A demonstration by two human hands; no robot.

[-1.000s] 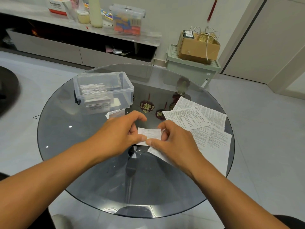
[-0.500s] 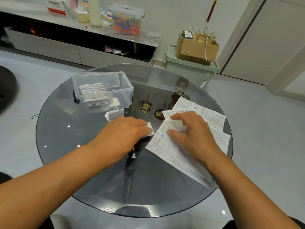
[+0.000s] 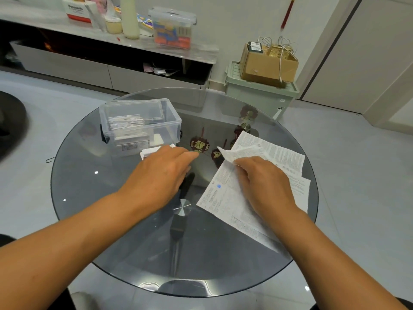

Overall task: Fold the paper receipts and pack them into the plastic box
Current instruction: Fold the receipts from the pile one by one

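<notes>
A clear plastic box stands at the back left of the round glass table, with a stack of folded receipts inside. A small folded receipt lies just in front of the box. My left hand lies palm down beside it, fingers stretched over its right edge; whether anything is under the palm is hidden. My right hand pinches the top corner of a long unfolded receipt and lifts it. More flat receipts lie underneath, at the right.
Red and gold ornaments show through the glass at the table's middle. Behind the table stand a pale green storage bin with a cardboard box on it, and a low shelf with bottles and containers.
My left hand carried the small folded receipt left toward the box. My right hand left it, reached to the long receipt and lifted its top corner.
</notes>
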